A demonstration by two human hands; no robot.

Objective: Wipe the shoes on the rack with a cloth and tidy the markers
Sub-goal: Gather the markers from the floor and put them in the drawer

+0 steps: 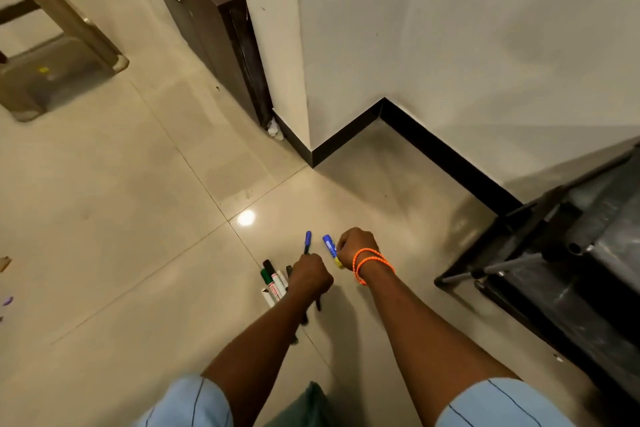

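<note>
Several markers with black, green and red caps lie bunched on the beige tiled floor, just left of my left hand. That hand is closed around a slim blue-capped pen, whose top sticks out beyond the knuckles; dark marker ends show below the fist. My right hand, with orange bands on the wrist, grips a blue-capped marker with a yellow end. The dark shoe rack stands at the right; no shoes or cloth are visible.
A white wall corner with black skirting juts in ahead. A dark wooden cabinet stands behind it, and a brown plastic stool sits at the far left. Small purple bits lie at the left edge.
</note>
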